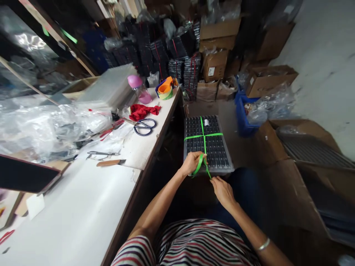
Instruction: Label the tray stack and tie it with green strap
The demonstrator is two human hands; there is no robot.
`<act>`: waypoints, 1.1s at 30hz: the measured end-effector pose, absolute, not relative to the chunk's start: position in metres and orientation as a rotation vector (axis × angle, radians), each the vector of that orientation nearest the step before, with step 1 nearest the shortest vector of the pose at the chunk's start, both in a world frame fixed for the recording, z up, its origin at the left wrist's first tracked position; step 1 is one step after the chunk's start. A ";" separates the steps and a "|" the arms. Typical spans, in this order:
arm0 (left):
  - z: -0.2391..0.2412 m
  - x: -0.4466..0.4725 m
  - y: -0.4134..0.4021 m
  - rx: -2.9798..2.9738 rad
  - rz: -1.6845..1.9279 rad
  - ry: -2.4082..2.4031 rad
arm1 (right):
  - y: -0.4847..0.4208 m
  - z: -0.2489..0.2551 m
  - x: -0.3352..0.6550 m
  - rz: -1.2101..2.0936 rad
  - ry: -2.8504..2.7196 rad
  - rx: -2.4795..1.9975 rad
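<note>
A stack of trays (217, 151) with black cells and clear edges sits low in front of me, right of the workbench. Bright green strap (203, 137) crosses over its top, one line running along it and one across. At the stack's near edge my left hand (193, 162) is closed on the strap, with a loop of it hanging below the fingers. My right hand (222, 190), just beyond that edge, pinches the strap's end, and the piece between both hands looks taut. A small white label (206, 122) lies near the stack's far end.
On the white workbench (91, 199) lie scissors (145, 126), a knife (111, 162), a red cloth (142, 111), a pink-capped bottle (139, 89) and an orange tape dispenser (165, 88). To the right stand a blue bin (244, 118) and an open carton (273, 147). Tied black bundles (191, 75) are piled behind.
</note>
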State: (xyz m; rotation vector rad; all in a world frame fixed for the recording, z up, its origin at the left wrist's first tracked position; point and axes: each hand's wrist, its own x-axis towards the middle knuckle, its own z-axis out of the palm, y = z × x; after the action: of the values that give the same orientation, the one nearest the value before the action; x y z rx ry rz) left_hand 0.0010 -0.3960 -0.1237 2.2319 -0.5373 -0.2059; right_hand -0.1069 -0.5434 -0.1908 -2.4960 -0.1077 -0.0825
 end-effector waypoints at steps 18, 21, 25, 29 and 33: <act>-0.110 0.004 -0.402 2.251 -0.374 -0.865 | -0.562 -0.197 -0.113 -0.516 0.161 -2.171; -0.112 0.001 -0.404 2.242 -0.326 -0.841 | -0.552 -0.210 -0.115 -0.513 -0.064 -2.231; -0.117 0.002 -0.404 2.234 -0.295 -0.833 | -0.545 -0.212 -0.109 -0.501 -0.297 -2.259; -0.121 0.006 -0.403 2.208 -0.296 -0.853 | -0.545 -0.198 -0.097 -0.488 -0.423 -2.236; -0.120 0.010 -0.398 2.162 -0.324 -0.934 | -0.542 -0.179 -0.090 -0.525 -0.300 -2.212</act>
State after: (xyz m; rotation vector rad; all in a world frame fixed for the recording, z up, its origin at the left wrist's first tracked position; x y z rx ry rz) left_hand 0.0095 -0.3979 -0.1196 2.1622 -0.9339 -0.3236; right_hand -0.0898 -0.5419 -0.1794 -2.2117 -0.3000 -0.5250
